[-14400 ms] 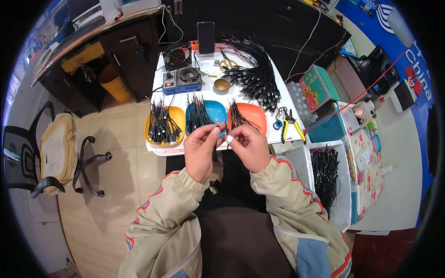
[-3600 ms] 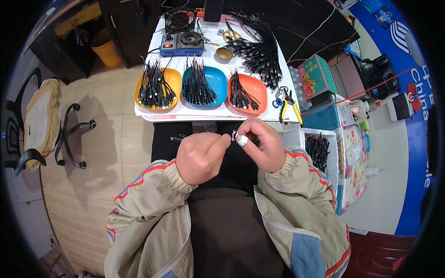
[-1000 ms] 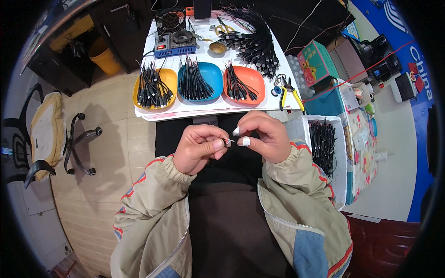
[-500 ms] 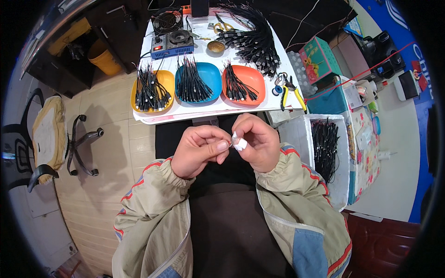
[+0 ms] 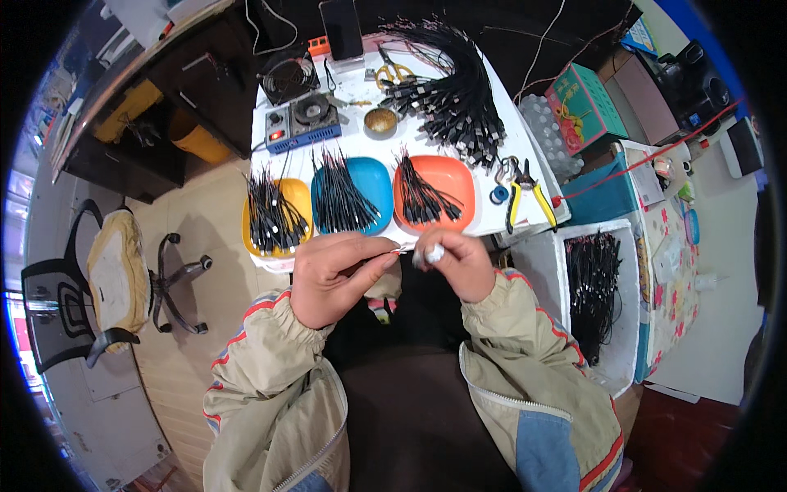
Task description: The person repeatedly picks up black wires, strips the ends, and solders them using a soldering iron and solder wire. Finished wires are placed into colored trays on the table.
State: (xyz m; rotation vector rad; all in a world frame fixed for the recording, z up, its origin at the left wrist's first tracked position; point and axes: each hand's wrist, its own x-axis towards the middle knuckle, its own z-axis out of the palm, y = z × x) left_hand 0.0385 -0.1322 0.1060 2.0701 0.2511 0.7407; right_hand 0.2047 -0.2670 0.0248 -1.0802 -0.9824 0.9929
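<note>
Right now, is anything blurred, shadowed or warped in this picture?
Head view: the right hand looks partly blurred; a soft shadow falls on the tiled floor beside the swivel chair; bright glare sits at the left rim; fisheye distortion bows straight edges, with black corners.

there are two hands [image 5: 330,277], three coloured trays [image 5: 456,175] and one wheeled chair [image 5: 120,261]

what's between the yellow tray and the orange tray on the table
The blue tray, with black cables in it, lies between the yellow tray and orange tray, seen in the head view.
</note>
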